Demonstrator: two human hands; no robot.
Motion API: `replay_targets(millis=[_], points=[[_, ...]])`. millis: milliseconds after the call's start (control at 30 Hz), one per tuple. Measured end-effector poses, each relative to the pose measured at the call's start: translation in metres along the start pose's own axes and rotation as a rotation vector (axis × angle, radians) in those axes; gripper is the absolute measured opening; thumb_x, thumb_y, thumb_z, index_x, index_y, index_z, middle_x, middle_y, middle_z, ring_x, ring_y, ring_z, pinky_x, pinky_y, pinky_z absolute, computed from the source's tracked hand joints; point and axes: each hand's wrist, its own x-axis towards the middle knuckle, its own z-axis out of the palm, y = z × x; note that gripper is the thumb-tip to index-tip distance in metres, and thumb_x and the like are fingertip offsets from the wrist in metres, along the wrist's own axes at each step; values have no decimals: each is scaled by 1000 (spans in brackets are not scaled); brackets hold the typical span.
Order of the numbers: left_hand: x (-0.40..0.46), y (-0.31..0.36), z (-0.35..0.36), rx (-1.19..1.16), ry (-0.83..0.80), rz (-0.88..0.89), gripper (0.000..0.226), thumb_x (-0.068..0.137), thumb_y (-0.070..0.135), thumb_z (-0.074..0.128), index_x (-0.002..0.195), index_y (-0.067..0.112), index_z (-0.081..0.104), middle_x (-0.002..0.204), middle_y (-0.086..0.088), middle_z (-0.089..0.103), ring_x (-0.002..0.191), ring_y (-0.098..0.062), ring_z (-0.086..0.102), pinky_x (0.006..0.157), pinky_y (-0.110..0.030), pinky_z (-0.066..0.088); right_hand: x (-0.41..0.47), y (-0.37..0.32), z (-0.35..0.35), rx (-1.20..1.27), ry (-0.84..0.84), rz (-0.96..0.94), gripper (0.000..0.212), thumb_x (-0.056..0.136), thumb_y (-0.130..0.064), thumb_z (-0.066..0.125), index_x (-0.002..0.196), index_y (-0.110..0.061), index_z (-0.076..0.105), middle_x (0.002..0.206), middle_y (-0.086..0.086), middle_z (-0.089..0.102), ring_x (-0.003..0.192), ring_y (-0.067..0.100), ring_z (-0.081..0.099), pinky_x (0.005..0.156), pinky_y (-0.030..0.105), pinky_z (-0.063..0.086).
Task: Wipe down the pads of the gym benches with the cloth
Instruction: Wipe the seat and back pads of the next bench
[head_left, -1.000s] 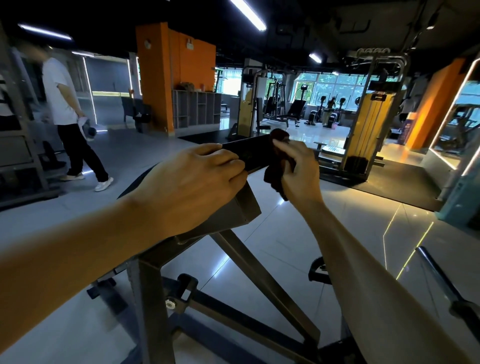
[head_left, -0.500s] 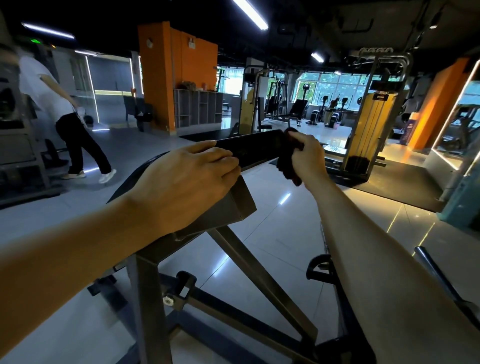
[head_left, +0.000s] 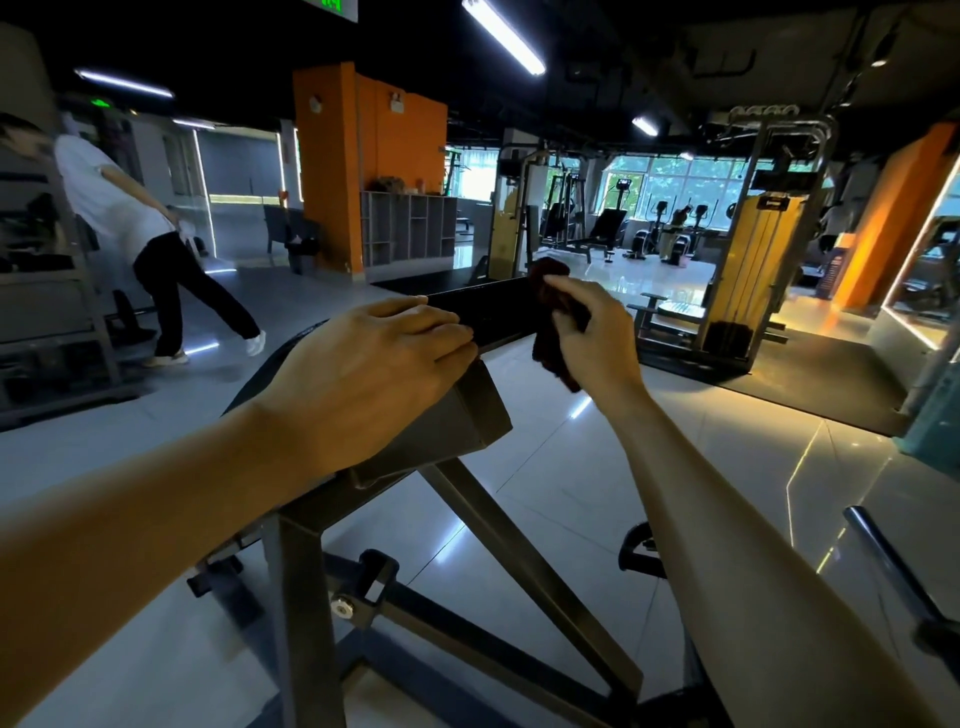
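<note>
Gripping the dark cloth (head_left: 551, 332), your right hand (head_left: 597, 332) rubs the pad (head_left: 485, 317) at its far end; your left hand (head_left: 363, 374) rests flat, steadying. Wiping looks midway; other benches presumably remain.

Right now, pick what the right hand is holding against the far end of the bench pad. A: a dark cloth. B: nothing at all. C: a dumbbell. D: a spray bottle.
A: the right hand has its fingers bunched round a dark cloth at the end of the black bench pad, while the left hand rests on the pad's near part.
</note>
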Motion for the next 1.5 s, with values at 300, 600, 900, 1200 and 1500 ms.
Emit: replay_targets(millis=[300, 600, 900, 1200, 1500], points=[[-3, 7, -12, -77, 68, -53, 64, 43, 8, 91, 105, 8, 73, 107, -12, 71, 100, -29, 68, 85, -41, 54, -35, -55, 18, -5, -69, -147, 43, 88, 9, 54, 125, -11, 62, 129, 8, 57, 123, 18, 48, 105, 26, 40], [-86, 55, -3, -239, 324, -457, 67, 75, 16, 69, 136, 8, 45, 140, -15, 40, 128, -35, 36, 108, -45, 29, -56, -74, 25, -54, 20, -103, 37, 93, -2, 56, 129, -10, 59, 122, 10, 54, 117, 20, 50, 100, 14, 38], [-99, 66, 3, -480, 386, -608, 78, 77, 10, 67, 145, 6, 30, 149, -17, 28, 134, -35, 32, 89, -33, 47, -65, -97, 24, -76, 7, -50, 38, 94, -1, 55, 130, -11, 58, 124, 11, 51, 118, 23, 49, 97, 19, 36], [-106, 66, 0, -537, 301, -709, 79, 76, 14, 63, 147, 6, 29, 150, -20, 29, 130, -35, 37, 105, -41, 34, -90, -124, 20, -69, -96, -187, 39, 94, -1, 54, 131, -12, 58, 125, 9, 50, 119, 20, 49, 105, 28, 43], [-120, 76, 0, -615, 375, -852, 56, 77, 14, 65, 130, -1, 52, 134, -19, 51, 115, -31, 54, 95, -45, 50, -122, -146, 33, -120, 73, -440, 39, 91, -15, 46, 125, -7, 62, 120, 16, 53, 114, 27, 49, 97, 26, 43]])
